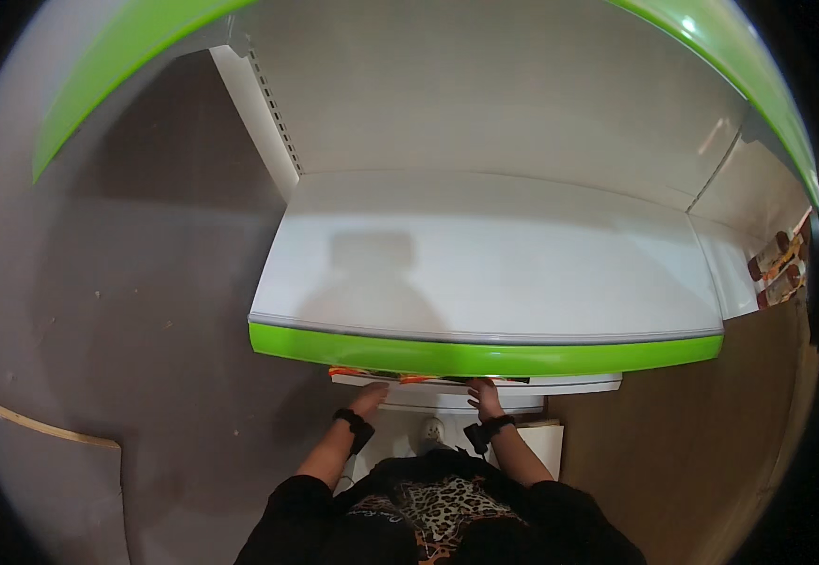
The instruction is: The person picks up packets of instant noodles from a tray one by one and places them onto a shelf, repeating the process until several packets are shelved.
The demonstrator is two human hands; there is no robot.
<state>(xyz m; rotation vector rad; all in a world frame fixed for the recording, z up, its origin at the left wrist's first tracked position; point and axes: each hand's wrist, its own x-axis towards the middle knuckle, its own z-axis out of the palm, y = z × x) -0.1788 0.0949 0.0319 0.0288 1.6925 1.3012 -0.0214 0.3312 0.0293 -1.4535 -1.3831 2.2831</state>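
Note:
Both hands reach toward a lower white shelf [579, 383] beneath a wide white shelf [522, 275] with a bright green front rail [593, 357]. My left hand [371, 399] is near the left part of the lower shelf's front edge. To its right, my right hand [484, 397] is at the same edge, its fingers bent and its top close under the green rail. Orange, red and dark packages [420, 378] show as a thin strip on the lower shelf, mostly covered by the rail. Whether either hand grips anything cannot be made out.
A grey partition [162, 296] borders the shelves on the left. Overhead, another green rail [713, 49] curves across the view. Brown-capped jars or bottles [776, 268] stand on a neighbouring shelf at far right. Below them lies brown floor [664, 438]. A shoe [433, 429] shows between my arms.

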